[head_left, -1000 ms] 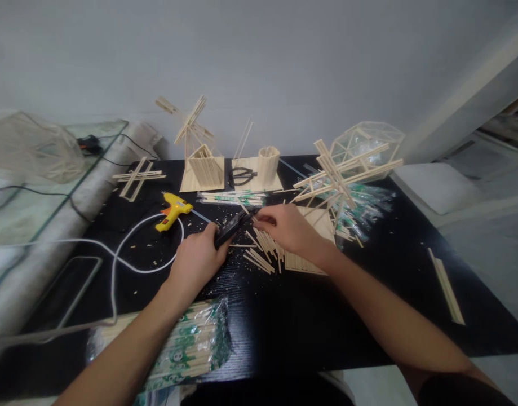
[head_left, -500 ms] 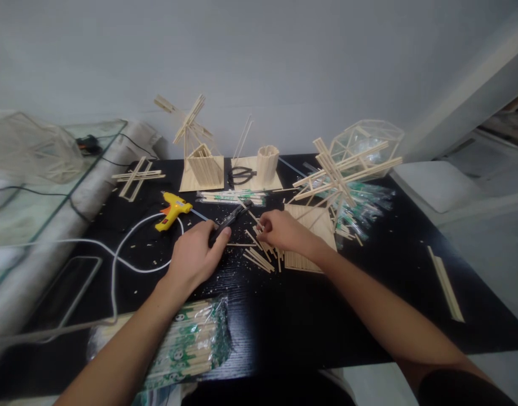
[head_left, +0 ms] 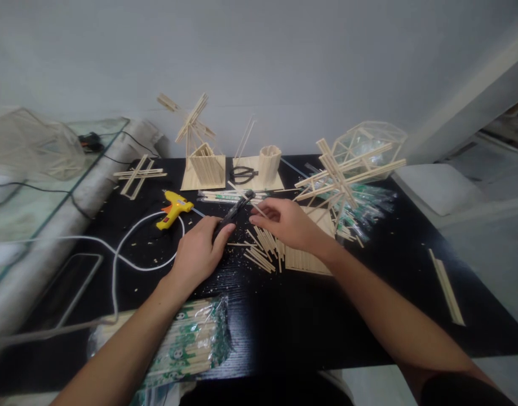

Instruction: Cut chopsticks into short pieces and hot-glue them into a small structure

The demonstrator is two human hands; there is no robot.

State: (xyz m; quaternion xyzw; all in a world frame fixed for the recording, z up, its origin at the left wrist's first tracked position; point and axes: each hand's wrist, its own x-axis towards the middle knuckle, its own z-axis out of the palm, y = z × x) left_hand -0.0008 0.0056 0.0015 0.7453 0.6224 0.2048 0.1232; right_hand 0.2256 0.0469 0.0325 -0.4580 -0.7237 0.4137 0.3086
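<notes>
My left hand (head_left: 202, 245) is closed around black pliers (head_left: 233, 213), whose head points up and right. In my right hand (head_left: 286, 223) a thin wooden stick (head_left: 259, 210) is pinched between thumb and fingers. The stick's far end reaches the head of the pliers; whether the jaws touch it I cannot make out. Below my hands lies a loose pile of short cut sticks (head_left: 262, 251), with small chips scattered around. A flat panel of sticks (head_left: 305, 260) lies partly beneath my right forearm and carries a windmill-like stick frame (head_left: 337, 177).
A yellow glue gun (head_left: 173, 210) with a white cable lies left. Behind stand a square stick holder (head_left: 208, 166), a round one (head_left: 269, 166) and black scissors (head_left: 243, 175). Bagged chopsticks (head_left: 191, 338) lie in front; more wrapped ones (head_left: 364, 203) are right. Loose sticks (head_left: 447, 287) lie far right.
My right hand has moved slightly up and left, bringing the stick closer along the head of the pliers. My left hand keeps its hold, nearly in the same place.
</notes>
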